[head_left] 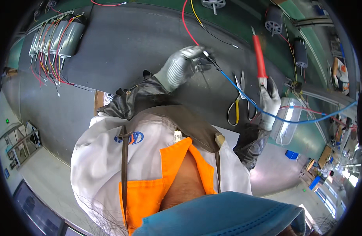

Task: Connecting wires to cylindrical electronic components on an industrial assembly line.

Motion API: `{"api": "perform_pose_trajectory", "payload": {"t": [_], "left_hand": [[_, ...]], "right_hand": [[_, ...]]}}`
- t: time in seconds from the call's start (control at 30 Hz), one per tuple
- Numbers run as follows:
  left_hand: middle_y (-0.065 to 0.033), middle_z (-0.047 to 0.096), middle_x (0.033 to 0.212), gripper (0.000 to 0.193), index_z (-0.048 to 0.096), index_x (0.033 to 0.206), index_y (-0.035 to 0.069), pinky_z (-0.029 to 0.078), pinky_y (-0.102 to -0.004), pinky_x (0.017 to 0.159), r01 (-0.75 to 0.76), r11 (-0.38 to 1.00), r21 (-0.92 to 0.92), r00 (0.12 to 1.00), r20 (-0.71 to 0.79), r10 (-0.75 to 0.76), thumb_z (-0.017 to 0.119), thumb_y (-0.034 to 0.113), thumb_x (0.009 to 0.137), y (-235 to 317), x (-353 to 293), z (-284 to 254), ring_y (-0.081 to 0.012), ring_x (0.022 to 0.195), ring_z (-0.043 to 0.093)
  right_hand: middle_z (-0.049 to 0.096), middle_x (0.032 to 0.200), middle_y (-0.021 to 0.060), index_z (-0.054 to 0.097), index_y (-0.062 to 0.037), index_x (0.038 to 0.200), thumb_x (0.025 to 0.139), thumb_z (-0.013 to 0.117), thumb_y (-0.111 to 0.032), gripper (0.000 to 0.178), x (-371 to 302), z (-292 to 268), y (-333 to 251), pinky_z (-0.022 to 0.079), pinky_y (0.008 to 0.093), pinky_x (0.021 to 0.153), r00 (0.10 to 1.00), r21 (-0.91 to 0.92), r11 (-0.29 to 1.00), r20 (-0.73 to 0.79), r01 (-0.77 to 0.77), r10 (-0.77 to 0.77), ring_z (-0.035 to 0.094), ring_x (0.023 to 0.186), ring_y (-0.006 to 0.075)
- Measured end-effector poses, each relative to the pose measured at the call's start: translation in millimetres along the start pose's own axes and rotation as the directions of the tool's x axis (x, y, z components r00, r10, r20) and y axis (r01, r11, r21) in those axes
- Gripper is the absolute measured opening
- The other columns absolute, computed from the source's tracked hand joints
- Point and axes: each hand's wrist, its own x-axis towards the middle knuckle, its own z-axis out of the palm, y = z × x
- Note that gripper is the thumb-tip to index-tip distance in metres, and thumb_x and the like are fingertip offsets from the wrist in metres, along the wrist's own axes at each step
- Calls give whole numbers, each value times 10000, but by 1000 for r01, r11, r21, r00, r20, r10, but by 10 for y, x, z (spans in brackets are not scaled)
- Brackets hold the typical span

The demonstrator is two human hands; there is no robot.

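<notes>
My left hand, in a grey-white glove, is closed at the end of a red wire. A small white connector and a dark clip on a blue wire meet at its fingertips. The blue wire sags past my right hand toward the right rim. My gloved right hand grips the lower end of a slim red tool with a thin pale tip pointing away from me; I cannot tell its exact kind. Scissors with a partly yellow handle lie between my hands, blades apart.
Several silver motors with red, yellow and black leads stand in a row at the far left. More motors are at the back right. A clear plastic box sits beside my right forearm. A yellow-black wire lies beyond my left hand.
</notes>
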Motion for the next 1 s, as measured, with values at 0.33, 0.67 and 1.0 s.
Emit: {"api": "perform_pose_trajectory", "payload": {"t": [0.33,0.67,1.0], "left_hand": [[-136,674,1180,343,609,1247,-18,549,-414,952,-53,999,-3,998,-23,53,509,256,1067,89,-49,25,-231,1082,660],[-159,627,1277,319,560,1283,15,503,-536,1013,24,999,-25,997,75,-23,498,228,1055,25,-5,-150,-329,1172,624],[-142,680,1048,405,606,1150,-12,544,-394,863,58,992,115,989,-139,-42,525,374,1057,50,141,185,-230,914,652]], "right_hand": [[700,1161,62,618,55,1335,905,680,25,436,1379,532,-446,494,209,897,832,-145,989,545,-21,97,623,999,85],[713,1154,227,674,-4,1266,890,668,-98,387,420,108,-123,515,334,957,985,-320,933,90,166,-145,702,1092,240],[589,1340,191,456,-50,1487,716,799,7,845,-426,222,-853,520,411,937,898,-500,746,228,440,-376,642,1074,306]]}}
